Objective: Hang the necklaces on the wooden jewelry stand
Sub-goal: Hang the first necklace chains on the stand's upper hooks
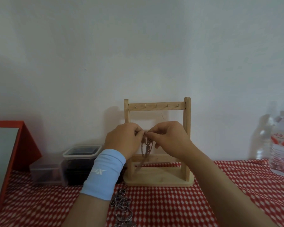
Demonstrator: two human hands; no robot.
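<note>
Tangled silvery necklaces (122, 208) lie heaped on the red-and-white patterned tablecloth (220, 194) at the bottom edge, between a person's two forearms.

Further in, the left hand (121, 141) and right hand (169, 138) meet fingertip to fingertip. Each pinches the top of one thin chain necklace (146, 145) between thumb and curled fingers. The chain hangs in slack loops below the pinch, in front of the wooden jewelry stand (187, 128) and reaching its lower crossbar. Whether it touches the stand cannot be told.

The stand is upright against a white wall. Its top bar carries a row of five small metal hooks (156, 105), all apparently bare.

A pale blue wristband (103, 174) wraps the left wrist. Clear plastic containers (80, 161) sit left of the stand, a red-framed panel (18, 145) stands further left, and a water bottle (282, 145) stands at far right.

The step in hand looks like readying this chain, opening its loop or handling the clasp, with no necklace hung on the top bar yet. Next, the held loop likely needs raising to a hook and slipping over its tip, which calls for fine aim and a steady pinch.
</note>
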